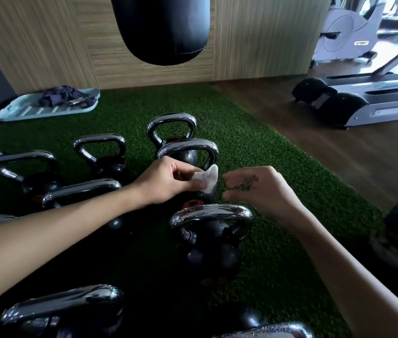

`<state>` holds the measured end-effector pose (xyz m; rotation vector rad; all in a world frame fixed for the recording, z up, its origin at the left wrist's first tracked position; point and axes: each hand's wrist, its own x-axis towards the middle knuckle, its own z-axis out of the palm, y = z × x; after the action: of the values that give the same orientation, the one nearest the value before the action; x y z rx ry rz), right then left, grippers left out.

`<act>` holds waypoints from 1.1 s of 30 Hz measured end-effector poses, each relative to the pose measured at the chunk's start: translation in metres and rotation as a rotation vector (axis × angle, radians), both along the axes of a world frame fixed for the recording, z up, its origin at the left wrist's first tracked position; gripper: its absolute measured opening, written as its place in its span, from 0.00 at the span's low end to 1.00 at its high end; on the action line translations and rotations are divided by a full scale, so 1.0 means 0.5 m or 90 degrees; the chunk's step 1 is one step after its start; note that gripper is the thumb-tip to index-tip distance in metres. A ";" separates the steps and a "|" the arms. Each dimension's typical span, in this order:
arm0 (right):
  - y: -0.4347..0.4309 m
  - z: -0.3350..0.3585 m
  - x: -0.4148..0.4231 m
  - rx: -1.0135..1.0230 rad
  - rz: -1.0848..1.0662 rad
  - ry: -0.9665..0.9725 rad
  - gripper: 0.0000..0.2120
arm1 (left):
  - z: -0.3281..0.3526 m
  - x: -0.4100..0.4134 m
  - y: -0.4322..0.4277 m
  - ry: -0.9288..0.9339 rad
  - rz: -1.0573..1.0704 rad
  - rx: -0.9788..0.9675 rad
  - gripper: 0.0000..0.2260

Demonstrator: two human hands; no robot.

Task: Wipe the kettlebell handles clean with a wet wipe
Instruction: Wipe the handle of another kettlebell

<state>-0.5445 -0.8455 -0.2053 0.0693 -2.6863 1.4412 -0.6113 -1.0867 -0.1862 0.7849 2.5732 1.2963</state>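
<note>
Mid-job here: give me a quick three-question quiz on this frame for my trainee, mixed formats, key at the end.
1. True or false: the left hand pinches the wet wipe.
2. Multiple choice: what lies on the pale tray by the wall? A) a dark cloth B) a water bottle C) a kettlebell
3. Fill in: the right hand holds ____.
Key: 1 true; 2 A; 3 nothing.
</note>
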 end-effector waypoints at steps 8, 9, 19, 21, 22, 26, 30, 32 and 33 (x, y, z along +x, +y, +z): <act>0.021 -0.013 -0.027 0.320 0.230 -0.030 0.16 | 0.003 0.019 -0.015 0.195 -0.101 -0.293 0.12; 0.020 -0.010 -0.030 0.345 0.247 -0.022 0.15 | -0.001 0.023 -0.014 0.195 -0.119 -0.306 0.13; 0.047 -0.022 -0.026 0.357 0.312 0.020 0.17 | 0.007 0.007 -0.012 0.063 -0.199 -0.276 0.13; 0.057 -0.023 -0.019 0.375 0.328 0.044 0.15 | 0.003 0.003 -0.009 0.050 -0.197 -0.256 0.15; 0.064 -0.023 -0.014 0.378 0.329 0.051 0.15 | 0.002 0.003 -0.004 0.054 -0.209 -0.249 0.16; 0.109 -0.027 0.000 0.380 0.301 0.056 0.14 | 0.005 0.010 0.028 0.146 -0.242 -0.266 0.15; 0.152 -0.044 0.005 0.365 0.256 0.066 0.16 | 0.004 0.017 0.038 0.253 -0.236 -0.315 0.13; 0.164 -0.055 0.005 0.368 0.240 0.072 0.17 | -0.012 0.028 0.025 0.261 -0.198 -0.277 0.16; 0.169 -0.060 0.006 0.367 0.229 0.074 0.17 | -0.026 0.037 0.018 0.251 -0.165 -0.231 0.19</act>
<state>-0.5415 -0.7608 -0.2356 0.6769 -2.9933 0.6358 -0.5928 -1.0777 -0.1992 1.3435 2.7494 0.6232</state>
